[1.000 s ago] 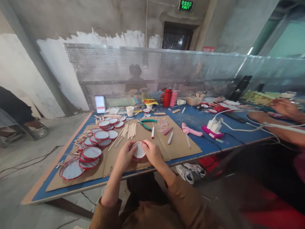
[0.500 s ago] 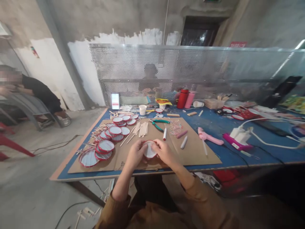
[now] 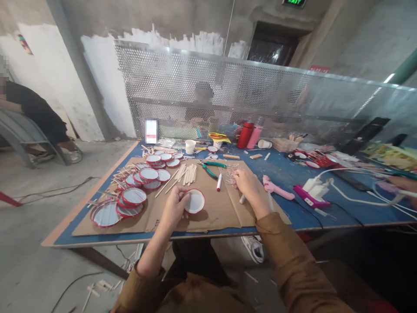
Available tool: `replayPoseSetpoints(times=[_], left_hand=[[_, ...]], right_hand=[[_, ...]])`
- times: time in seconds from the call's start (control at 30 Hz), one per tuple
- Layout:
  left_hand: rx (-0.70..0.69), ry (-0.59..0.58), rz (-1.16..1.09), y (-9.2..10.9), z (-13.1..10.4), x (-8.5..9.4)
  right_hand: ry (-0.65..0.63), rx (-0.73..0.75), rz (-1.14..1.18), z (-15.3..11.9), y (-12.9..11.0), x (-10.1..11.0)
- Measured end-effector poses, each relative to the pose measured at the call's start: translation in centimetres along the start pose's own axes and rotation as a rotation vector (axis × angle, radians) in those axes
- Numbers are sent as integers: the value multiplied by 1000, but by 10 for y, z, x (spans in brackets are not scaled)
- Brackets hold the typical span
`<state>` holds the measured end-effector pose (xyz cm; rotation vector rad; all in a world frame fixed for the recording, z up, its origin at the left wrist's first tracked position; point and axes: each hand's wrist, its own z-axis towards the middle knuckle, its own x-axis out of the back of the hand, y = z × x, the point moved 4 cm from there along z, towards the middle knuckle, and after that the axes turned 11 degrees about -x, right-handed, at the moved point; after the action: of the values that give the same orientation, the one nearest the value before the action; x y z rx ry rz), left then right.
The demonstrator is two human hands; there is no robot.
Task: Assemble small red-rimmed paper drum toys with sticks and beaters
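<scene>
My left hand (image 3: 177, 203) grips the left edge of a round white disc with a red rim (image 3: 195, 201), held above the cardboard sheet (image 3: 221, 215). My right hand (image 3: 246, 182) is over the small pile of pinkish strands (image 3: 232, 174), its fingers pinched together; whatever lies between them is too small to make out. Several similar red-rimmed discs (image 3: 134, 196) overlap in a heap to the left, with thin sticks poking out. Flat wooden sticks (image 3: 189, 174) lie beyond my left hand. Pliers with green handles (image 3: 210, 171) and a white marker (image 3: 219, 182) rest between my hands.
A pink glue gun (image 3: 279, 190) and a purple power strip (image 3: 311, 196) with cables lie to the right. At the back stand a phone (image 3: 151, 131), a paper cup (image 3: 190, 147), a red bottle (image 3: 245, 135) and a perforated metal screen (image 3: 163, 78). A seated person (image 3: 32, 111) is at far left.
My right hand has let go of the disc and moved right to the strands. My left hand still holds the disc, now a little farther left in view. The camera view has tilted and shifted.
</scene>
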<state>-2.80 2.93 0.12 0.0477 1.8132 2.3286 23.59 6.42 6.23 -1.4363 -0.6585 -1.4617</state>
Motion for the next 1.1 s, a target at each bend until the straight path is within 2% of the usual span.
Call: replayPoseSetpoints(times=[0.17, 0.27, 0.5, 0.7, 0.93, 1.03, 1.1], left_hand=[[13, 6, -15, 4, -2, 0], [25, 5, -22, 7, -3, -1], [24, -26, -9, 5, -2, -2], [56, -115, 49, 5, -3, -5], [53, -145, 88, 7, -5, -6], [49, -167, 91, 3, -4, -6], [51, -188, 55, 1, -4, -7]], right_hand=[[-104, -48, -1, 3, 3, -12], [-120, -45, 32, 4, 6, -15], [19, -67, 174, 13, 17, -27], [169, 13, 310, 6, 10, -27], [171, 24, 438, 7, 14, -25], [195, 63, 469, -6, 3, -20], [228, 157, 471, -24, -16, -17]])
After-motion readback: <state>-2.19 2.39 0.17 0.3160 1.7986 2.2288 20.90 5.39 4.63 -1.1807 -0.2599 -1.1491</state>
